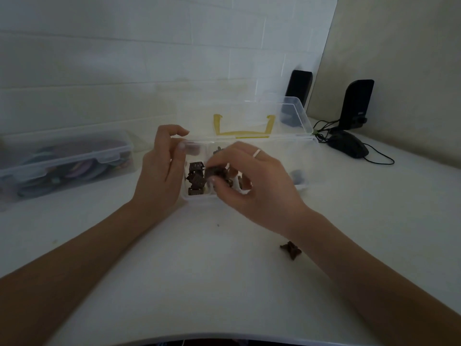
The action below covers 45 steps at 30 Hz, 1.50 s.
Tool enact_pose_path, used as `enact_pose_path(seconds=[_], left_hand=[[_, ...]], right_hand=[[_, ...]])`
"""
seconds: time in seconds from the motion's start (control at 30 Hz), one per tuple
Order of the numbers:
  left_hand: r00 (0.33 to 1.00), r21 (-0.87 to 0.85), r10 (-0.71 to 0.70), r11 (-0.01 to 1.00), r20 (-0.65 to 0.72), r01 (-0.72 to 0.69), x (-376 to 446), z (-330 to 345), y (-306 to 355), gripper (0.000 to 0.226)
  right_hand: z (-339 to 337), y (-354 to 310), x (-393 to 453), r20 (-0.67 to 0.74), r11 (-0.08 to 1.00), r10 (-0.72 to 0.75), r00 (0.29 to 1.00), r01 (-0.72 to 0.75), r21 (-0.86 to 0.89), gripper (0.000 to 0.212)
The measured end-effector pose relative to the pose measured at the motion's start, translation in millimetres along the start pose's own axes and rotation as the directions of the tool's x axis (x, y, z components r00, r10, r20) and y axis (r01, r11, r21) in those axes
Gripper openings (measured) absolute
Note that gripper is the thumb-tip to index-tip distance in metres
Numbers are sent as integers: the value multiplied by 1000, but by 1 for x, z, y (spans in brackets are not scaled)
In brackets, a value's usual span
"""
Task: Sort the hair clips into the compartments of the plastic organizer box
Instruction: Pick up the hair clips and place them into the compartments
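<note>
A clear plastic organizer box [197, 197] sits open on a white table [199, 270], brown hair clips [195, 179] heaped in its near-left compartment. The right hand [252, 181] hovers over the box, fingertips pinching a dark clip [215, 173] right above a divider; released carelessly, it could land in the wrong compartment. The left hand [159, 168] steadies the box's left edge, fingers loosely curled, holding nothing. One stray clip [290, 250] lies on the table near the right forearm.
</note>
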State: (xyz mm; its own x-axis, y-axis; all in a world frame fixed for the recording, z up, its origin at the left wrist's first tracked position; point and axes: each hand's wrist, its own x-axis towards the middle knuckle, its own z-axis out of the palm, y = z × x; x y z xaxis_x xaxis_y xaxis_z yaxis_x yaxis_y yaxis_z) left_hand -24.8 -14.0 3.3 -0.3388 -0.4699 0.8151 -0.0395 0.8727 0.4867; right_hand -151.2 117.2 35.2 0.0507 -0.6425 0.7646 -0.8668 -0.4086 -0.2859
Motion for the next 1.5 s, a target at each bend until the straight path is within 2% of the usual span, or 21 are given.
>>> enact_pose_path(seconds=[0.1,0.23,0.33,0.5,0.6,0.73,0.8,0.87,0.93,0.97,1.03,1.2,1.5], left_hand=[[1000,-5,12,1000,-1,-12,-1,0,1,15],[1000,19,-9,1000,3,9,-1,1,-1,17],[1000,7,-12,1000,24,12,-2,1,-2,17],[998,-16,-34,999,48,35,-1,0,-3,16],[998,-26,-42,999,49,44,-1,1,-4,15],[998,-31,-43,999,48,44,-1,1,-4,15],[997,-41,-52,998,48,54,-1,1,-5,15],[997,-40,-58,997,48,60,-1,2,-5,15],[997,-33,-60,998,47,62,-1,1,-4,15],[997,-32,-58,998,48,60,-1,1,-4,15],[997,-32,-57,998,51,58,-1,1,-3,16],[997,-31,-62,998,46,64,-2,2,-4,17],[998,-24,-59,998,30,59,-2,1,-4,15]], right_hand=[[10,-1,3,-83,999,-26,996,24,-36,17],[22,10,2,86,975,-108,990,123,-187,10],[12,17,0,53,992,-44,998,50,-120,22],[-15,20,2,-27,995,93,995,-94,-30,29],[-22,21,-2,-9,987,141,990,-141,-79,28],[-32,13,-27,91,958,183,979,-157,-241,21],[-42,6,-46,95,908,279,956,-230,-349,20],[-52,-2,-63,154,835,429,890,-325,-445,19],[-57,-6,-76,258,793,529,809,-362,-489,35],[-57,-7,-81,295,790,551,780,-373,-487,39],[-54,-6,-84,325,798,563,759,-397,-454,35],[-51,-2,-84,349,859,502,791,-409,-308,15],[-48,-5,-84,266,898,440,858,-426,-111,16]])
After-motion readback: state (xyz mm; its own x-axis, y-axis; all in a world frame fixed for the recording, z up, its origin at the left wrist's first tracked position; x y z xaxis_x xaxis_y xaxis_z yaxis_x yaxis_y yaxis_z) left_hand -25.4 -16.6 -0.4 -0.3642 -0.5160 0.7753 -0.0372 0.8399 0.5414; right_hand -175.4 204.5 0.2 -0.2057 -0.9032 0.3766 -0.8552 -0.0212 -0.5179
